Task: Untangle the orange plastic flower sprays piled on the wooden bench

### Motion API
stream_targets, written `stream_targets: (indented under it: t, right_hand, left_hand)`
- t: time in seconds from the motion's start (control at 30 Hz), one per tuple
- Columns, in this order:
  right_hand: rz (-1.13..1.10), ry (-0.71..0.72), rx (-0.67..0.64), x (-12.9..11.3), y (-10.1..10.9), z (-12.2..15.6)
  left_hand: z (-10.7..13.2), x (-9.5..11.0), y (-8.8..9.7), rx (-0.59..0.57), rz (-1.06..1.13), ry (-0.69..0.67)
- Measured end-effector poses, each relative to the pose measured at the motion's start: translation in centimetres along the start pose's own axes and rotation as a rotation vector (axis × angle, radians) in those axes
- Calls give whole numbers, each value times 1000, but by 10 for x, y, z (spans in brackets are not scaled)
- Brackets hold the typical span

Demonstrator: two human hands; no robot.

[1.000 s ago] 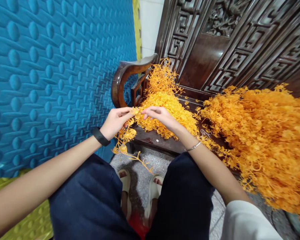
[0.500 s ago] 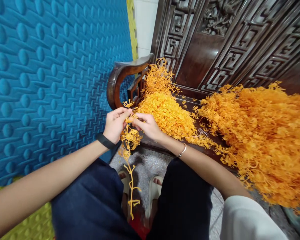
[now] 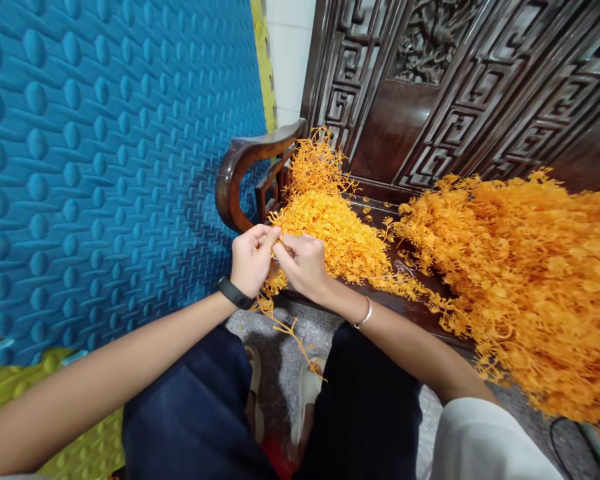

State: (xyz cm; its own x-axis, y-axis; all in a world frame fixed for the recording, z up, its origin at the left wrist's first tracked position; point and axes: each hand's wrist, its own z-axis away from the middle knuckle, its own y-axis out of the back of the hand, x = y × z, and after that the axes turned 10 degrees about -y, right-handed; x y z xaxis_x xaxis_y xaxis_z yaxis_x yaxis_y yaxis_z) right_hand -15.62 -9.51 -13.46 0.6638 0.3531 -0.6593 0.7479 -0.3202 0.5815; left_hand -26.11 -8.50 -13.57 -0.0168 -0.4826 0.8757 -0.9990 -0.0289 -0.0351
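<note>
An orange artificial flower stem [image 3: 295, 335] with small branching sprigs hangs below my hands, its bare end over the floor between my knees. My left hand [image 3: 253, 259], with a black band on the wrist, pinches it near the top, where a few orange prongs stick up above the fingertips. Pressed close to it, my right hand [image 3: 303, 263] has its fingers curled around the same spot; the part between the fingertips is mostly hidden. Just behind the hands lies a heap of loose orange florets [image 3: 347, 230] on a dark wooden bench seat [image 3: 420, 313].
A far larger pile of orange artificial flowers [image 3: 540, 267] covers the bench to the right. Bare branched stems [image 3: 317, 167] are heaped against the curved armrest [image 3: 227, 180]. The carved backrest [image 3: 380, 140] rises behind. Blue foam matting [image 3: 105, 167] spreads at left.
Both hands have moved slightly right and closer together, the right one curling tighter. The hanging stem has swung so its lower end points to the right.
</note>
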Motion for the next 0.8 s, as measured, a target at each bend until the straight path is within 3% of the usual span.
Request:
stream_targets:
  t: [0.1, 0.17, 0.27, 0.37, 0.53, 0.63, 0.8]
  right_hand:
    - [30, 35, 70, 5, 0, 1]
    - [61, 78, 84, 6, -2, 6]
    - [84, 206, -23, 5, -9, 17]
    - [56, 232, -32, 9, -9, 13]
    - [-3, -60, 258, 44, 16, -28]
    - [-28, -180, 242, 72, 28, -50]
    - [19, -200, 162, 101, 31, -64]
  left_hand:
    - [-2, 0, -5, -5, 11, -2]
    - [-9, -2, -5, 52, -8, -1]
    - [-24, -4, -2, 208, -32, 10]
    - [-34, -3, 1, 231, 8, 26]
    - [-28, 3, 2, 90, 32, 44]
    - [-23, 4, 3, -40, 27, 54]
    - [-23, 3, 3, -168, 30, 136]
